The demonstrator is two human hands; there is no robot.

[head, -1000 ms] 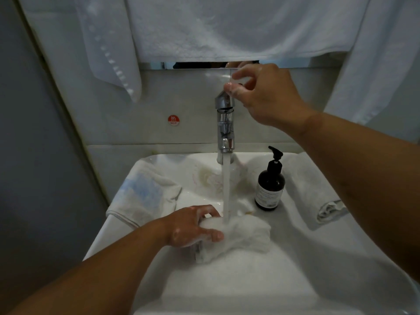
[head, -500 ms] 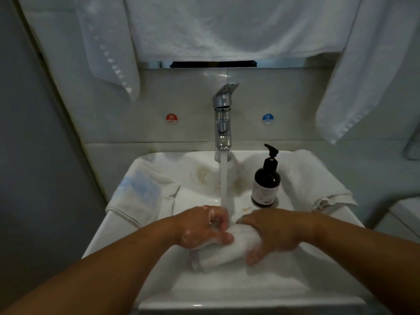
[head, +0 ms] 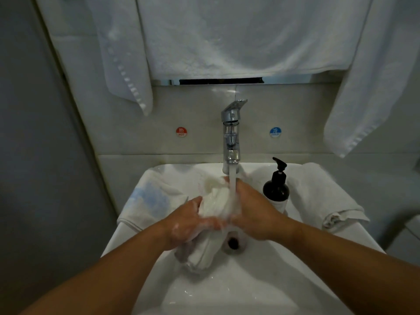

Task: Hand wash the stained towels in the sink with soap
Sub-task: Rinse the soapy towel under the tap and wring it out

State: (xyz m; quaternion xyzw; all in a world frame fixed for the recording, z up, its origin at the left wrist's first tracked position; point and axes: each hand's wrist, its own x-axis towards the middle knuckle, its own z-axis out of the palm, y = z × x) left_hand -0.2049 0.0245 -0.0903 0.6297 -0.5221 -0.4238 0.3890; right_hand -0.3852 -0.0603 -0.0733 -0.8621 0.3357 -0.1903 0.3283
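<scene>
sink (head: 261,280): white basin | blue-stained towel (head: 150,201): draped over left rim | folded towel (head: 318,196): on right rim | wet white towel (head: 216,203): bunched above basin under faucet (head: 231,133) stream, tail hanging beside drain (head: 233,243) | left hand (head: 188,223): sudsy, fingers clamped on wet white towel | right hand (head: 256,212): gripping its other side | soap pump bottle (head: 276,189): upright, right of faucet
</scene>
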